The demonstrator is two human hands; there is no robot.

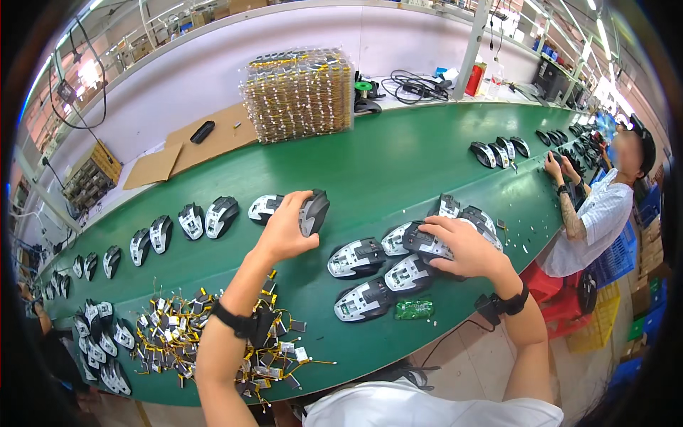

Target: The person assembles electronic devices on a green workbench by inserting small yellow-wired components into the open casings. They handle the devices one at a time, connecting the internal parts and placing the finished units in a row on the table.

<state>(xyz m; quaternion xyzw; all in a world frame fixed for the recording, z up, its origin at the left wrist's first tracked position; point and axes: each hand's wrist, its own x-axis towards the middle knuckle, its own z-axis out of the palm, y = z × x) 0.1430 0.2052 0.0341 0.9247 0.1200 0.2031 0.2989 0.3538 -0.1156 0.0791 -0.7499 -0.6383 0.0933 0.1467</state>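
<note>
My left hand [286, 231] is closed on a black-and-grey computer mouse [315, 213] over the far half of the green bench, right beside a white-and-black mouse [265, 207]. On the right, my right hand [466, 248] has its fingers curled over another mouse [421, 240], dark side up, among a cluster of mice. Around that hand lie opened mice with white inner parts, such as one at the cluster's left [356, 258] and one nearest me [361, 300]. A green circuit board [414, 309] lies just in front of the cluster.
A heap of small batteries with yellow wires [178, 327] spreads by my left forearm. More mice [160, 235] line the bench leftward. A tall stack of packed parts [299, 96] stands at the back near cardboard [213, 135]. A co-worker [605, 192] works at the right.
</note>
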